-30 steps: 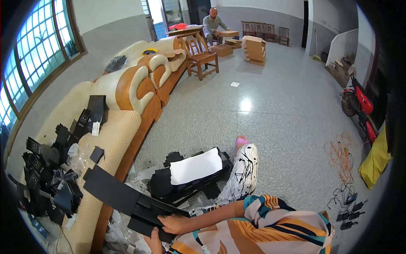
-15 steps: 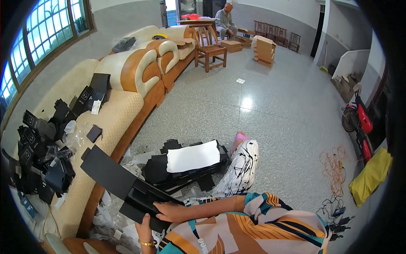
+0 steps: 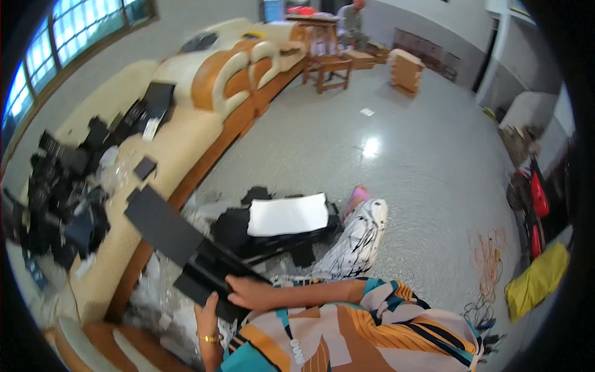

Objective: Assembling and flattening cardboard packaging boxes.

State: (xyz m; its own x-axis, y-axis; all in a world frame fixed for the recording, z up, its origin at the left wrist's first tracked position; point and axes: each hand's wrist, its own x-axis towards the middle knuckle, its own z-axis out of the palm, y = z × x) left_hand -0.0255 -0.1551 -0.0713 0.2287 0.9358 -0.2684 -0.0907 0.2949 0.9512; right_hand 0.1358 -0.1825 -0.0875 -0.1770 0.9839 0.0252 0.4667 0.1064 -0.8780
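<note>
A black cardboard box (image 3: 164, 229) lies tilted across my lap, its long flap reaching up and left toward the sofa. My left hand (image 3: 207, 316), with a gold bracelet at the wrist, grips the box's near edge; the thumb lies on top and the other fingers are hidden below. Close by, my right hand (image 3: 248, 292) is closed on the box's inner part, its fingertips partly hidden by the cardboard. Beyond the box, a white sheet (image 3: 288, 215) rests on a pile of flat black cardboard (image 3: 232, 229) on the floor, beside my patterned trouser leg.
Left, a cream and orange sofa (image 3: 180, 139) holds a heap of black boxes (image 3: 59, 192) and clear plastic. Plastic scraps (image 3: 155, 297) litter the floor beside it. Farther off are a wooden chair (image 3: 328, 65) and a seated person (image 3: 352, 28). Right: orange cord (image 3: 486, 254), a yellow bag (image 3: 538, 282).
My view has tilted and turned slightly left, so the room sits higher and farther right, with blur. Both hands keep hold of the black box in nearly the same pose.
</note>
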